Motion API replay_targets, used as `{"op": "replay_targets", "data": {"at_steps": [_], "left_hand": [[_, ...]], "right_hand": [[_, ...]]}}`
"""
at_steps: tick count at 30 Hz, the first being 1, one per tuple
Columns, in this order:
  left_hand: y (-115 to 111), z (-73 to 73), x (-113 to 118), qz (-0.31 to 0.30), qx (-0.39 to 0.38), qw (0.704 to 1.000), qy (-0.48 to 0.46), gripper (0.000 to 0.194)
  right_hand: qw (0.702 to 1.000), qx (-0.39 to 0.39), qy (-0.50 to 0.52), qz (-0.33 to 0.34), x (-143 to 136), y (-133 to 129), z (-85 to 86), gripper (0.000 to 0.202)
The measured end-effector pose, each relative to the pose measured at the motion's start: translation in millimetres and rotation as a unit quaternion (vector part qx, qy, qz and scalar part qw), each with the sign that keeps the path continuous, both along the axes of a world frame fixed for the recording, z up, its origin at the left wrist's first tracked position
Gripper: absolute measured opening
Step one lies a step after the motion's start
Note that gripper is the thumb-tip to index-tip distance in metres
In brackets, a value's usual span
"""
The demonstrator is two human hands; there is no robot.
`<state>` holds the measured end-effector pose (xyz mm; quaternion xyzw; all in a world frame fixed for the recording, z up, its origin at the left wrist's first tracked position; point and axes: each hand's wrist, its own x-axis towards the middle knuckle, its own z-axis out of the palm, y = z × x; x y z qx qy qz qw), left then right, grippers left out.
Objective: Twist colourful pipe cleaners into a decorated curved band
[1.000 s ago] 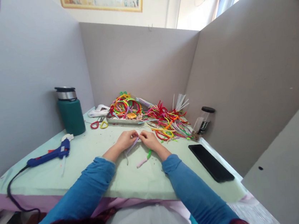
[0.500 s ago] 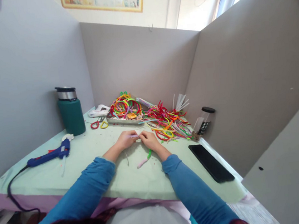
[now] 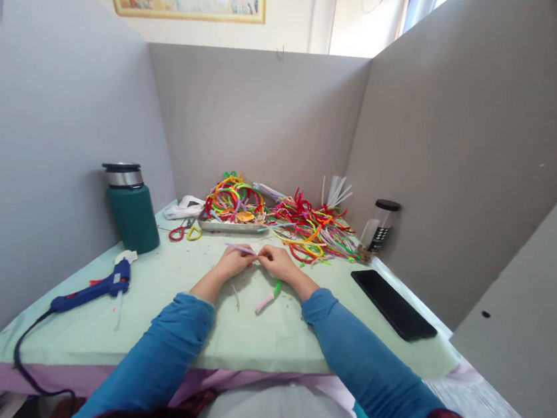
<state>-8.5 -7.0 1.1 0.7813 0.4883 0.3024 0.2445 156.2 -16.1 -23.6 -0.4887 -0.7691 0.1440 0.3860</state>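
Over the middle of the table, my left hand (image 3: 235, 261) is closed on a thin purple pipe cleaner (image 3: 239, 247), whose free end sticks out up and to the left. My right hand (image 3: 275, 262) meets it from the right, its fingers pinched at the purple piece's right end. Below my right hand lies a pipe cleaner piece (image 3: 267, 301), pink at one end and green at the other. A thin grey strand (image 3: 236, 297) rests on the cloth below my left hand.
Behind my hands are a metal tray (image 3: 230, 227) of colourful loops, a pile of pipe cleaners (image 3: 310, 222) and scissors (image 3: 193, 233). At left stand a green bottle (image 3: 133, 215) and a blue glue gun (image 3: 91, 292); at right, a black phone (image 3: 394, 303) and a clear container (image 3: 378, 226).
The purple pipe cleaner has swung, and its left end now points up and left above my left hand. Both hands have shifted only slightly.
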Motion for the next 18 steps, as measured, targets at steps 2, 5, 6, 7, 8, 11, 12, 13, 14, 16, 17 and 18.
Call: {"op": "replay_targets", "data": {"at_steps": [2,5,6,7,8,11,12,13,14,16,17,18], "left_hand": [[0.7,-0.9,-0.5,-0.009,-0.007,1.0,0.0,0.023],[2.5,-2.8,-1.2,-0.013,-0.024,1.0,-0.002,0.026],[3.2,-3.5,-1.4,-0.012,-0.03,0.999,-0.002,0.028],[3.9,-4.1,-1.5,-0.011,-0.038,0.999,-0.001,0.029],[4.6,-4.7,-1.4,-0.009,-0.046,0.999,-0.001,0.031],[6.2,-5.6,-1.0,-0.01,-0.068,0.998,-0.016,0.036],[6.3,-5.5,-0.9,-0.011,-0.072,0.997,-0.024,0.037],[6.2,-5.2,-0.7,-0.012,-0.074,0.997,-0.03,0.038],[5.7,-4.6,-0.6,-0.013,-0.074,0.997,-0.034,0.039],[3.5,-2.5,-0.4,-0.014,-0.077,0.996,-0.036,0.041],[2.0,-1.0,-0.3,-0.014,-0.079,0.996,-0.037,0.042],[0.3,0.5,-0.3,-0.015,-0.083,0.996,-0.04,0.043]], "right_hand": [[1.0,0.001,-0.001,-0.002,0.1,0.5,-0.6,0.012],[1.0,0.002,-0.003,0.001,0.3,0.9,-0.7,0.012],[1.0,0.002,-0.003,0.004,0.4,0.9,-0.8,0.012],[1.0,0.003,-0.001,0.006,0.5,1.0,-0.9,0.012],[1.0,0.004,0.001,0.008,0.6,1.1,-1.1,0.012],[1.0,0.003,0.01,0.012,0.8,1.3,-2.3,0.013],[1.0,0.002,0.012,0.013,0.9,1.4,-2.8,0.013],[1.0,0.001,0.012,0.014,1.0,1.3,-3.2,0.013],[1.0,0.0,0.012,0.015,1.1,1.2,-3.4,0.013],[1.0,0.002,0.009,0.019,1.2,0.9,-3.7,0.013],[1.0,0.004,0.008,0.022,1.1,0.7,-3.6,0.013],[1.0,0.006,0.008,0.025,1.1,0.6,-3.6,0.013]]}}
